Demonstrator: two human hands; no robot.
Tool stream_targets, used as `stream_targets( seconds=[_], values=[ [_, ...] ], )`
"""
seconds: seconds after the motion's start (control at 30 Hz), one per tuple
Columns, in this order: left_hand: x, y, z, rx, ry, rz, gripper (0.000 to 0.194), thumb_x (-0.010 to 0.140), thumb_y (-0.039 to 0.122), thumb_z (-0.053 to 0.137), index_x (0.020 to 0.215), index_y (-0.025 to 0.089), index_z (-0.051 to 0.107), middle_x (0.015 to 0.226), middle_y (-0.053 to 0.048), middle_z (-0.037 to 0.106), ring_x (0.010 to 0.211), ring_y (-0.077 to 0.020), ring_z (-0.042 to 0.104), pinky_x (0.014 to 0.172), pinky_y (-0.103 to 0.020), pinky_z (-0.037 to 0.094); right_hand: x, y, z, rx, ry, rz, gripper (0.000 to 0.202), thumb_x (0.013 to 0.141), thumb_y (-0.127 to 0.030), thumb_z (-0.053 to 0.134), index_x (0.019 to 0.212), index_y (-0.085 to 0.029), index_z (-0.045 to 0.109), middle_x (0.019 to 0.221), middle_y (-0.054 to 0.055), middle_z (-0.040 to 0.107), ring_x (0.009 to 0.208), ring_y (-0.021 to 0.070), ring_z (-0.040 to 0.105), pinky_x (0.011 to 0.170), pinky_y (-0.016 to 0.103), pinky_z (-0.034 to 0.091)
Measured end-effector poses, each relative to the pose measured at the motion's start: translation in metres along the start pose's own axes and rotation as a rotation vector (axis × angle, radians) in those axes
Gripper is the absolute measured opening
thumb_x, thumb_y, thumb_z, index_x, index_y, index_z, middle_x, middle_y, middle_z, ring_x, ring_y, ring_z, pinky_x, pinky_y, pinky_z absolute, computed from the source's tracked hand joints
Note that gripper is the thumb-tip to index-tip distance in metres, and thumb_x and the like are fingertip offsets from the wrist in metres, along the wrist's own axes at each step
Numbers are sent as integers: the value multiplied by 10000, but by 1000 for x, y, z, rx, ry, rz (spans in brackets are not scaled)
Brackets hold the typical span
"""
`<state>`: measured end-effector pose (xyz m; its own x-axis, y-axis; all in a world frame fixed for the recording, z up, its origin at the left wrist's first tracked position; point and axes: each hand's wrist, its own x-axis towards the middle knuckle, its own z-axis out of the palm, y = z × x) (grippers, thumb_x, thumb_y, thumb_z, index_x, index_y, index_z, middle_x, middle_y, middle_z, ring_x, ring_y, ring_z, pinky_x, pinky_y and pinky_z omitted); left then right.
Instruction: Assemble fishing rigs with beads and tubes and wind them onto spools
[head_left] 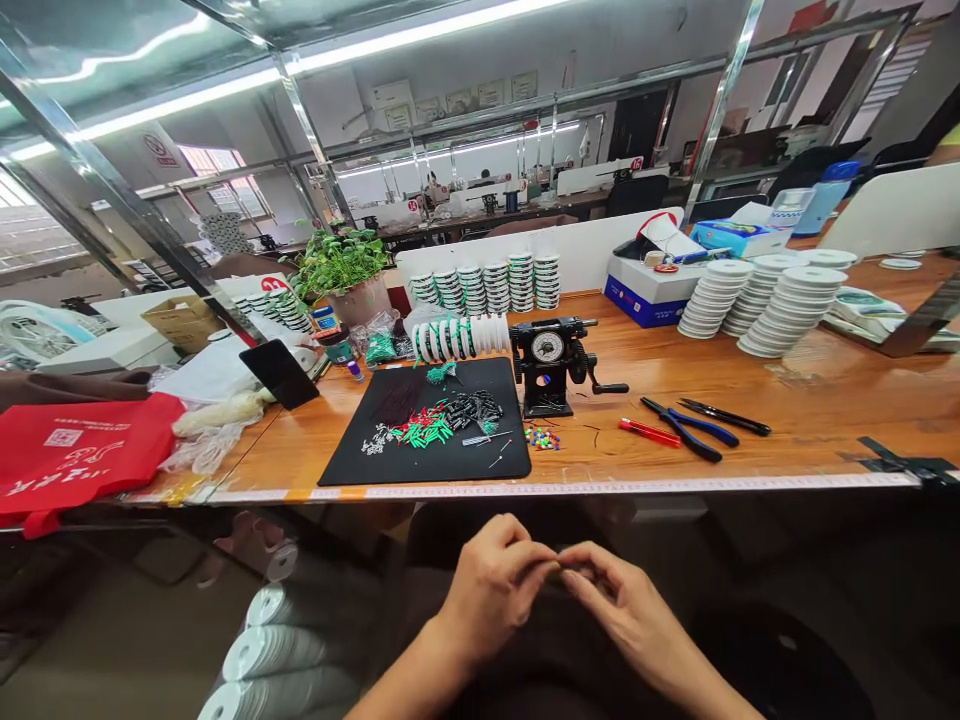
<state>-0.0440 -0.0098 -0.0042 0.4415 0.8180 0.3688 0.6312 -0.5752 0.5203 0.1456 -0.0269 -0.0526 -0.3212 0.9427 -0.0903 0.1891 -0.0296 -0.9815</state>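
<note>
My left hand (491, 580) and my right hand (630, 605) meet fingertip to fingertip below the front edge of the table. Each is closed in a pinch, and whatever lies between the fingers is too small to make out. Beyond them, a black mat (349, 440) carries red and green small pieces (427, 425), black small parts (476, 410) and silvery bits (376, 438). Beside the mat stands a hand-cranked winding machine (547, 360) with a dial, its shaft holding a row of white spools (465, 338), some wound with green.
Pliers (686, 430), tweezers (726, 415), a red tool (649, 432) and colourful beads (541, 438) lie near the front edge. Stacked white spools (791, 305) stand right; green-wound spools (495, 287) line the back. A phone (279, 374) leans left, near a red bag (82, 450).
</note>
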Motion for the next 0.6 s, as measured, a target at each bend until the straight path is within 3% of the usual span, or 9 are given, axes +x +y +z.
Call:
stream_targets(
  seconds=[0.1,0.2,0.27,0.43,0.5,0.6],
  values=[
    [-2,-4,-11,-18,10,-87,125,900,252,600,907,208,716,771,-42,574,703,-109,543,620,-219,430,-1,8,-9,52,11,93,490,913,-617,505,844,-152,644,736,42,550,681,161,476,632,265,373],
    [1,-6,-16,3,-50,-45,135,912,259,585,883,201,704,778,-36,572,702,-105,536,624,-218,424,-4,9,-14,152,-52,136,486,886,-623,548,835,-148,636,678,20,507,601,129,413,573,251,329],
    [12,-13,-23,29,-27,-37,139,923,249,567,881,192,685,806,-36,577,736,-107,545,661,-221,430,-3,6,-12,194,-42,115,467,878,-606,572,826,-148,644,717,27,533,631,128,427,595,246,337],
    [66,-62,-54,305,118,-139,174,954,239,507,977,175,667,916,-53,576,853,-139,562,793,-266,447,-1,2,-3,286,66,152,482,843,-622,613,871,-146,684,704,21,517,635,118,405,595,237,306],
    [87,-85,-63,525,20,-95,210,959,189,470,999,171,675,959,-65,573,885,-154,557,796,-278,448,-2,6,2,300,53,204,525,847,-646,593,943,-139,689,637,1,455,568,103,355,549,235,267],
    [110,-106,-64,598,-98,-31,227,926,125,489,1010,188,690,999,-67,582,920,-182,532,800,-300,444,-4,12,8,275,-5,217,580,848,-681,560,964,-126,683,649,12,470,558,109,384,541,236,292]
  ],
)
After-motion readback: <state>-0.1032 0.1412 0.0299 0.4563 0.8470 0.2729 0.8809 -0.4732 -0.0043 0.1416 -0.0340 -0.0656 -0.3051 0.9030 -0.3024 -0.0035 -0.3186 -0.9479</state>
